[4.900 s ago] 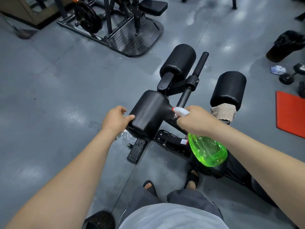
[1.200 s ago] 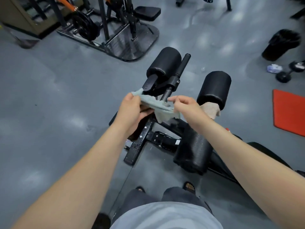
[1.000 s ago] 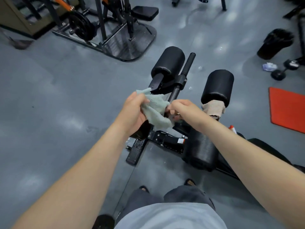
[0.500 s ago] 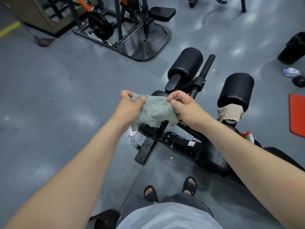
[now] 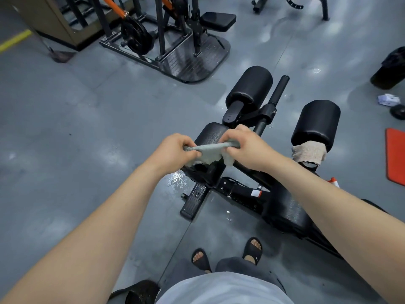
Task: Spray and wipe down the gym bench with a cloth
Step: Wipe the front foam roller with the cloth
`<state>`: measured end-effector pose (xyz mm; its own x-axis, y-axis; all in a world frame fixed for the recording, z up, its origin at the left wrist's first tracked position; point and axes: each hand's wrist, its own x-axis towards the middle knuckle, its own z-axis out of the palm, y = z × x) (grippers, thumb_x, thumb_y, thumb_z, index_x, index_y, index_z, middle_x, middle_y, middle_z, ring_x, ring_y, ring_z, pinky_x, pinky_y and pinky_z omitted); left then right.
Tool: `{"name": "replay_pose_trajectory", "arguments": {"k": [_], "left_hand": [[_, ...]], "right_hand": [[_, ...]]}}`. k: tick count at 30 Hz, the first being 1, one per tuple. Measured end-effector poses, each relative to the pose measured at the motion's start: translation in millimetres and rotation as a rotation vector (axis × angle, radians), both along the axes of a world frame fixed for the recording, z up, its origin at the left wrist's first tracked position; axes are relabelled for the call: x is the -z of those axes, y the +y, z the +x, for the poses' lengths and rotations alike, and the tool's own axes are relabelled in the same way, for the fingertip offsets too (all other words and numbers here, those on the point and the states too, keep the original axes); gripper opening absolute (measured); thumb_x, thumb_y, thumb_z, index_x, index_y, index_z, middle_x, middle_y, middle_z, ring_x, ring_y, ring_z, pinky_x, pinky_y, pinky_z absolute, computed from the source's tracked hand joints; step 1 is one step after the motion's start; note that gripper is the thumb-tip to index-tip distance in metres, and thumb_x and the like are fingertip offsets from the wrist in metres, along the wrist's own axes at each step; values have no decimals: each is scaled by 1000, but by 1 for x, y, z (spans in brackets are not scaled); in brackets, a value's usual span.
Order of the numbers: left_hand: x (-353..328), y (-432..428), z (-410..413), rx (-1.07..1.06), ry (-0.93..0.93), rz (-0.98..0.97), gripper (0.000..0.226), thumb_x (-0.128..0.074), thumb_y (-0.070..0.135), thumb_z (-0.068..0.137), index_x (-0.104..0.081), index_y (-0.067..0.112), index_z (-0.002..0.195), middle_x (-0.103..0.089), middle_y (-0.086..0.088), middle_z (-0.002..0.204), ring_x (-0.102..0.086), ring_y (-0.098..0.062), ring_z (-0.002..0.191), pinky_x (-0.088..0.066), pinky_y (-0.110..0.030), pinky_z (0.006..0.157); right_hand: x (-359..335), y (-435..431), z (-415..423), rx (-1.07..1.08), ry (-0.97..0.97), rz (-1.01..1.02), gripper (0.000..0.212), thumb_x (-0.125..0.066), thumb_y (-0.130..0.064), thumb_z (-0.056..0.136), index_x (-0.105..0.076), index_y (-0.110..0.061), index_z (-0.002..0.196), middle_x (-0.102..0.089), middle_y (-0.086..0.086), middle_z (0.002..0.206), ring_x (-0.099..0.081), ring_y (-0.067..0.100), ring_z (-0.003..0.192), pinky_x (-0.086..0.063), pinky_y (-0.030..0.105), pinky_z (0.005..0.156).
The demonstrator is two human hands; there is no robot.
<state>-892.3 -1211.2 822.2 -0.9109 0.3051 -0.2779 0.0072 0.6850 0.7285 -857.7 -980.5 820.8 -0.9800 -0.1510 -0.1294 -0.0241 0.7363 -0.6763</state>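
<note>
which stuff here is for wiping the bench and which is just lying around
For the job: grey cloth, gripped by left hand and right hand; wet bench pad; spray bottle tip.
Lying about: red mat; crumpled paper; weight machine.

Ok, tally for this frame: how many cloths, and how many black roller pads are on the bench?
Cloths: 2 (grey cloth, beige cloth)
Roller pads: 4 (far left pad, far right pad, near left pad, near right pad)
Total: 6
</note>
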Motion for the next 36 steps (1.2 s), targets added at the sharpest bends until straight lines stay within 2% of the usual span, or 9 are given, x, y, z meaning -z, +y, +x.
{"name": "replay_pose_trajectory", "arguments": {"k": [4, 7, 10, 14, 19, 26, 30, 33, 36], "left_hand": [[4, -7, -2, -53, 53, 55, 26, -79, 37, 87, -67, 23, 68, -53, 5, 101, -54, -9, 94, -38, -19, 78], [7, -4, -2, -112, 16, 195, 31, -78, 31, 87, -63, 14, 67, -59, 2, 87, -54, -9, 75, -42, -24, 71], [8, 7, 0, -177, -108, 349, 24, -77, 27, 87, -62, 11, 79, -60, -3, 71, -55, -15, 64, -45, -29, 62], [4, 25, 3, -297, -298, 565, 25, -66, 33, 98, -62, 9, 91, -69, -7, 80, -67, -24, 75, -55, -31, 62], [-2, 20, -6, -373, -662, 847, 67, -33, 56, 106, -63, -3, 119, -74, -22, 108, -74, -32, 100, -57, -45, 90], [25, 9, -15, -387, -302, 395, 18, -54, 22, 100, -68, 13, 93, -70, -2, 89, -62, -19, 86, -54, -31, 80], [57, -5, -12, -262, -157, 33, 4, -64, 22, 94, -65, 23, 98, -65, 2, 104, -59, -16, 97, -49, -27, 85], [73, -8, -7, -180, -155, -132, 32, -71, 34, 91, -63, 22, 121, -55, -5, 129, -54, -20, 121, -43, -34, 105], [78, -9, -3, -217, -183, -78, 42, -73, 35, 91, -61, 18, 128, -55, -3, 129, -54, -17, 115, -43, -29, 98]], "right_hand": [[5, 0, -6, 105, 33, -125, 12, -68, -32, 93, -74, -26, 85, -48, -20, 110, -52, 3, 98, -40, 22, 93], [-1, -7, -9, 218, 9, -215, 12, -68, -31, 91, -67, -20, 87, -59, -9, 80, -48, -1, 62, -42, 24, 66], [-4, -23, -9, 320, -13, -335, 15, -68, -25, 91, -59, -13, 93, -59, -5, 78, -50, 3, 59, -45, 17, 54], [2, -37, -5, 223, -175, -486, 22, -73, -31, 90, -59, -18, 101, -65, -5, 86, -64, 10, 74, -62, 36, 77], [9, -29, -6, 182, -142, -460, 30, -80, -29, 85, -57, -28, 106, -68, -15, 95, -63, -3, 77, -50, 13, 69], [11, -10, -26, 327, -69, -243, 13, -68, -21, 92, -62, -26, 103, -63, -15, 87, -58, 6, 71, -46, 21, 62], [6, 6, -41, 400, -18, -198, 8, -60, -20, 96, -60, -17, 103, -63, -12, 80, -59, -8, 54, -41, 9, 49], [10, 8, -55, 319, -24, 0, 14, -60, -32, 95, -62, -19, 100, -64, -8, 80, -61, 1, 67, -47, 20, 60], [30, 8, -73, 221, 17, 216, 16, -63, -30, 93, -65, -17, 102, -55, 4, 98, -57, 23, 89, -40, 29, 74]]}}
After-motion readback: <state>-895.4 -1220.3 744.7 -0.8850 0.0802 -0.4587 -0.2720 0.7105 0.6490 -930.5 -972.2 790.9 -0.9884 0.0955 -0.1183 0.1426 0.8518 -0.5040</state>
